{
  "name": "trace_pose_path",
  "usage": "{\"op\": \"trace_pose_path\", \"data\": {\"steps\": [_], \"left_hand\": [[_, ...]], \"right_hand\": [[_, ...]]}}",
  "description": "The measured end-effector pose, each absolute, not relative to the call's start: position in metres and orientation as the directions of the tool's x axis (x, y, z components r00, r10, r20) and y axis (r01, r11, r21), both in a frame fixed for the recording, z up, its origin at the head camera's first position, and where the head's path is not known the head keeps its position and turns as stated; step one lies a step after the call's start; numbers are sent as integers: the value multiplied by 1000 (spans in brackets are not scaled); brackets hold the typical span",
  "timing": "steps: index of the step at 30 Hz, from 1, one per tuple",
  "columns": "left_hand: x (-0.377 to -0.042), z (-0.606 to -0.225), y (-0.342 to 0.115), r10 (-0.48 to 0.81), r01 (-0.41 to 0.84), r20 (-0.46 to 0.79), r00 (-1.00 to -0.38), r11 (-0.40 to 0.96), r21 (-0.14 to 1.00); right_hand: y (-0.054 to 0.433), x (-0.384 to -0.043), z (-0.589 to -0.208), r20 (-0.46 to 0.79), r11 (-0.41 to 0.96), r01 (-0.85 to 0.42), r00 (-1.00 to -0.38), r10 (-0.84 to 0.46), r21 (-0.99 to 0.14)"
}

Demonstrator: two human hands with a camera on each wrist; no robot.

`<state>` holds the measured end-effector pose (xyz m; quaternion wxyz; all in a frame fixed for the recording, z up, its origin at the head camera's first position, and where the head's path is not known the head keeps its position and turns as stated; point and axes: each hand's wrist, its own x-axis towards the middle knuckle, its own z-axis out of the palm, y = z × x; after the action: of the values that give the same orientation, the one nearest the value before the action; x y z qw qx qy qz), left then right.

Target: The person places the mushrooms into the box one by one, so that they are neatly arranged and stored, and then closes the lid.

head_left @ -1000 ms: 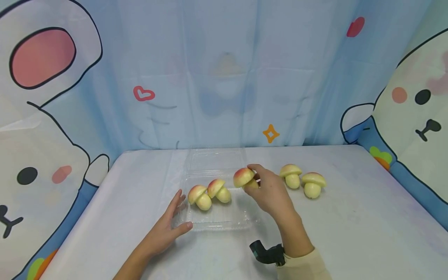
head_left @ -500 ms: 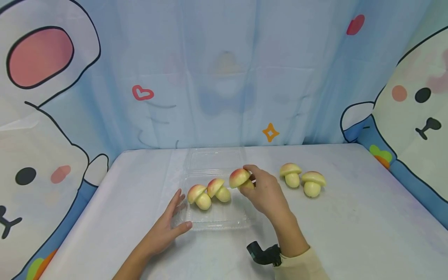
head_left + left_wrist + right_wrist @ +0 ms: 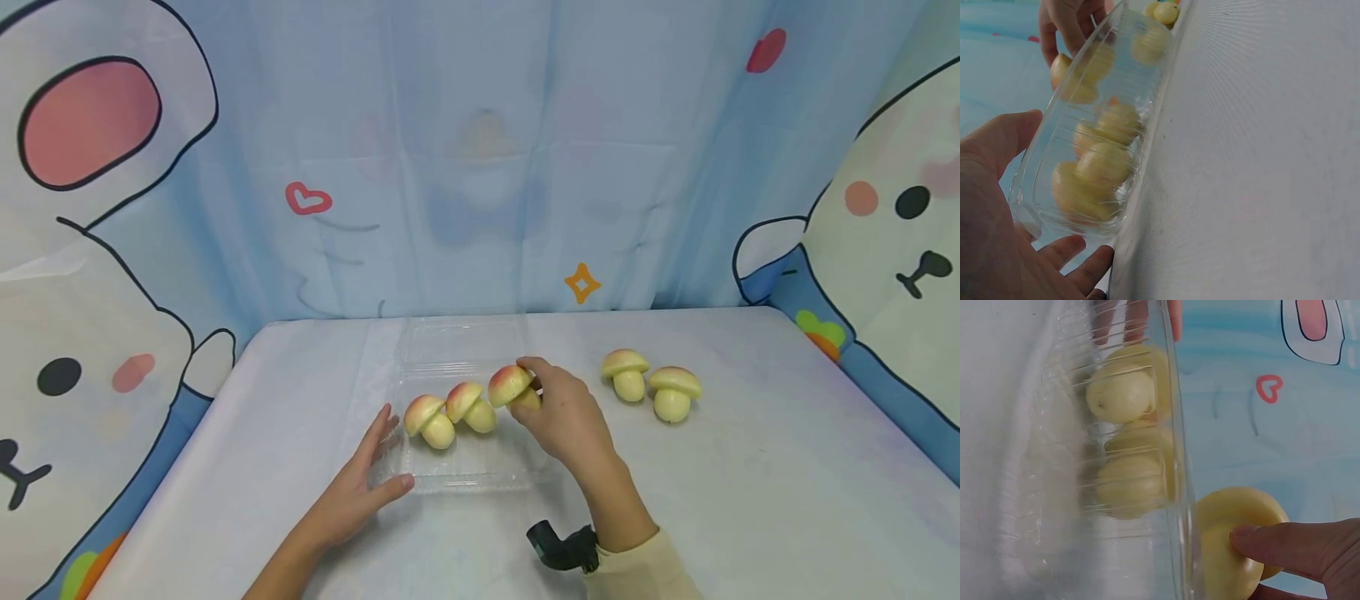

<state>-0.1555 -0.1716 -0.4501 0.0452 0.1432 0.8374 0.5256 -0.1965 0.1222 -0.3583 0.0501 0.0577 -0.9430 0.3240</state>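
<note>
The right hand [image 3: 566,417] pinches a yellow mushroom [image 3: 508,386] in its fingers over the clear box [image 3: 480,482]; the left hand [image 3: 351,502], fingers spread, perhaps touches the left wall.

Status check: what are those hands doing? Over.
Right hand gripping mushroom over clear box. Left hand beside box. Two mushrooms inside, another pair outside. Nothing visibly blocking.

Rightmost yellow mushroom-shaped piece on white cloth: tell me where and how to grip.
Pinch its pale rounded stem, probably from the near side: narrower than the domed yellow cap, it shows on that side, and the neighbouring yellow piece sits left.
</note>
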Motion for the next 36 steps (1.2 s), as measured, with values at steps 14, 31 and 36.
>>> {"op": "trace_pose_path", "data": {"steps": [14,31,36], "left_hand": [[-156,-452,-172,294,203,85,-952,397,895],[-156,-451,-172,298,204,85,-951,395,896],[-157,-451,-172,295,199,79,-952,400,895]], "right_hand": [[120,-199,-367,158,817,-140,-986,-61,-559],[115,-201,-375,220,841,-133,-975,-17,-525],[113,-204,-380,244,843,-136,-970,-6,-520]]}}
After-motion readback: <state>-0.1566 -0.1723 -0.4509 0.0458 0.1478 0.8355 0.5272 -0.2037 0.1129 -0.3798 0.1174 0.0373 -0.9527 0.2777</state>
